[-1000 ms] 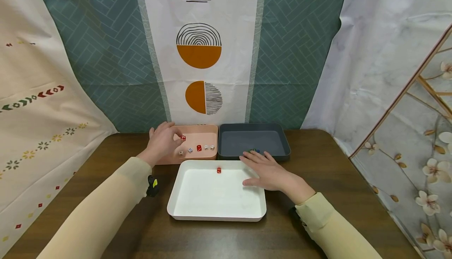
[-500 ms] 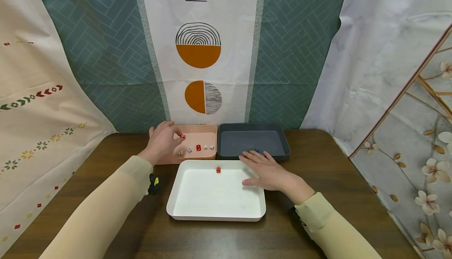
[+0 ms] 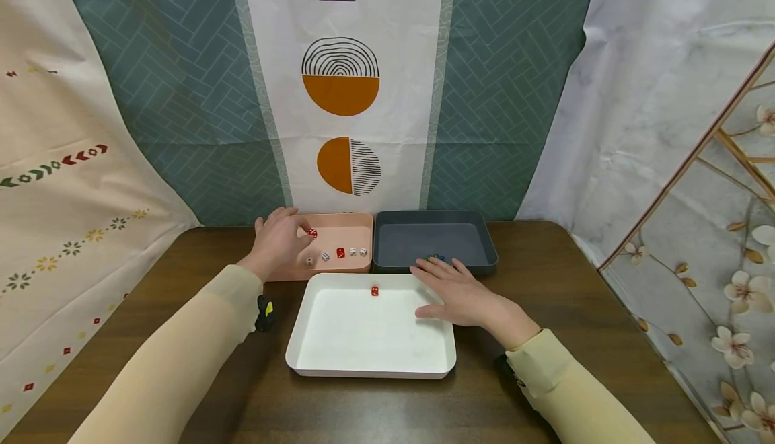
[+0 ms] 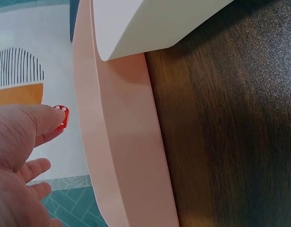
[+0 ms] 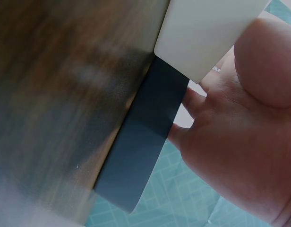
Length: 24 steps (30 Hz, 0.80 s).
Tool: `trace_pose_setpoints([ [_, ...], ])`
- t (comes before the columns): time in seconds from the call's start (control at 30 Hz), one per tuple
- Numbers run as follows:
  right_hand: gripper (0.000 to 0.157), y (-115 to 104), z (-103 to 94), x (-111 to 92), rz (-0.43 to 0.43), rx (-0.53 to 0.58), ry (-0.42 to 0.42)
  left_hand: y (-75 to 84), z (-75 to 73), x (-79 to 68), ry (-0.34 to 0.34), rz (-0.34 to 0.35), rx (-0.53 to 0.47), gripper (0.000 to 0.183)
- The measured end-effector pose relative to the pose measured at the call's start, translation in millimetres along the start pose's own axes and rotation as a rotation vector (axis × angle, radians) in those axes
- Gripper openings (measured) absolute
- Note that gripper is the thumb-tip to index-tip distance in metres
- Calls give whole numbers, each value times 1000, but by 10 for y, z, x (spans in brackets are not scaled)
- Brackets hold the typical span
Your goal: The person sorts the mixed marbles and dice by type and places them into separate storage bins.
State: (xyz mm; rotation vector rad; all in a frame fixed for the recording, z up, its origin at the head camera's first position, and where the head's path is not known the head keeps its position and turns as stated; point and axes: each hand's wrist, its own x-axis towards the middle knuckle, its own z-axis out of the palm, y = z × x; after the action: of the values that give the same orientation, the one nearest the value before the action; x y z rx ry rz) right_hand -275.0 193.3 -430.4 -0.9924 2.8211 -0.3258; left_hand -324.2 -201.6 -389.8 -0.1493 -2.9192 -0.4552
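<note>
My left hand (image 3: 277,242) is over the pink tray (image 3: 342,225), pinching a red die (image 3: 312,233) between thumb and finger. The left wrist view shows that die (image 4: 64,118) at the thumb's tip, its white pips visible. Below it in the pink tray lie another red die (image 3: 340,252) and several white dice (image 3: 325,255). My right hand (image 3: 457,292) spreads its fingers across the right rim of the white tray (image 3: 369,343), fingertips over the near edge of the dark grey tray (image 3: 436,232). One red die (image 3: 375,290) sits near the white tray's far wall.
Small green and blue pieces (image 3: 434,257) show in the dark tray just beyond the right fingertips, partly hidden by them. All three trays stand close together on the brown wooden table (image 3: 242,390). Patterned cloth (image 3: 502,94) hangs behind the table.
</note>
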Motion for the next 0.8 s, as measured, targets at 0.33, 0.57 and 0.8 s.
trace_pose_setpoints([
  [0.33,90,-11,-15,-8,3,-1,-3,17,-2,-14,1,-1,11,27],
  [0.57,91,-5,-9,-3,2,3,-3,14,10,3,-5,-9,4,26],
  [0.8,90,-3,-13,-7,3,3,-3,38,2,-8,-9,-5,-5,24],
])
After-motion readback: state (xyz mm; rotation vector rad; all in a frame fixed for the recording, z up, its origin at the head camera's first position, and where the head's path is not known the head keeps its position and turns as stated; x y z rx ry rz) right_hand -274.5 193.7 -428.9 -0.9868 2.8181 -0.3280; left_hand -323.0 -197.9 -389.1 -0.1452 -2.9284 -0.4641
